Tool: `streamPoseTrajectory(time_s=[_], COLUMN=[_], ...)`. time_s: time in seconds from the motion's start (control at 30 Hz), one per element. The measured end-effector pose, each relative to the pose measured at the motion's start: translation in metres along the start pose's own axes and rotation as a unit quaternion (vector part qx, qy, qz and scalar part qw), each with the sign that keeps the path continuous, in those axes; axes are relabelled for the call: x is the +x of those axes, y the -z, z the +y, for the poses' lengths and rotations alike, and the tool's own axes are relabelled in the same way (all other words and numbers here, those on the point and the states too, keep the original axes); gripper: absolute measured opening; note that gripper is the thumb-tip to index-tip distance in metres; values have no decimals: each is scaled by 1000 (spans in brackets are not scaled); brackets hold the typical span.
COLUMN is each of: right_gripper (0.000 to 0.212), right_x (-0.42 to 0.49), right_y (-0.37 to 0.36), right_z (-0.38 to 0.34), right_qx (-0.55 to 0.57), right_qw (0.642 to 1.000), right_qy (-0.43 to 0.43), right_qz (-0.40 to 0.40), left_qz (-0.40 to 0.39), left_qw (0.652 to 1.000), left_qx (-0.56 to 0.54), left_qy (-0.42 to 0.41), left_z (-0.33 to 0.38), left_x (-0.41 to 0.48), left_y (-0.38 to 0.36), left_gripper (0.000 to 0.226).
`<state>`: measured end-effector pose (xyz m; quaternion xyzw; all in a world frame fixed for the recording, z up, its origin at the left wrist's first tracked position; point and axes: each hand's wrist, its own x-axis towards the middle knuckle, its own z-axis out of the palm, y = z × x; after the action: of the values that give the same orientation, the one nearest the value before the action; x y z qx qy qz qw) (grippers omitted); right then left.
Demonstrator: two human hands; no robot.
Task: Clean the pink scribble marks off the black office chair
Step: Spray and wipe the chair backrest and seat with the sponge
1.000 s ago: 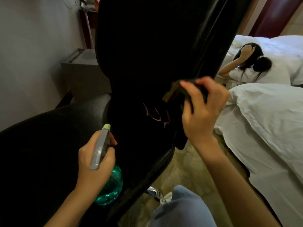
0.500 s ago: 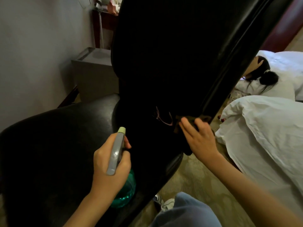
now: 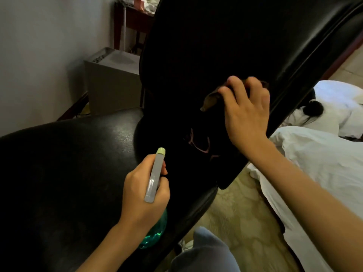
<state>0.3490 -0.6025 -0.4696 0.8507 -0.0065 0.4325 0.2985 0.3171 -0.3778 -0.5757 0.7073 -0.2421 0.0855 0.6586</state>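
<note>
Most cloth seems hidden under right hand.

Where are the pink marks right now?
In the head view, the pink marks sit low on the chair back, near centre, between the right hand and the spray bottle.

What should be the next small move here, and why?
Probably bring the right hand with its dark cloth down onto the pink marks and rub. They show on the chair back below the cloth, and the left hand points the spray bottle there.
</note>
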Motion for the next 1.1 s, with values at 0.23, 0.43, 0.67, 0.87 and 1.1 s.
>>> streamPoseTrajectory(time_s=[0.23, 0.43, 0.67, 0.87, 1.1], right_gripper=[32, 25, 31, 25, 30], right_x=[-10, 14, 25, 29, 33], right_y=[-24, -28, -57, -73, -97], right_z=[-7, -18, -28, -42, -64], right_qx=[-119, 3, -70, -92, -133], right_qw=[983, 997, 985, 983, 962], right_qy=[99, 81, 85, 85, 173], right_qz=[-98, -18, -136, -134, -163], left_qz=[-3, 9, 18, 29, 32], left_qw=[1000, 996, 996, 998, 998], left_qx=[3, 21, 41, 16, 39], left_qy=[-29, -83, -75, -45, -24], left_z=[-5, -22, -40, -49, -47], left_x=[21, 45, 56, 63, 64], left_y=[15, 30, 27, 31, 31], left_gripper=[14, 14, 17, 13, 13])
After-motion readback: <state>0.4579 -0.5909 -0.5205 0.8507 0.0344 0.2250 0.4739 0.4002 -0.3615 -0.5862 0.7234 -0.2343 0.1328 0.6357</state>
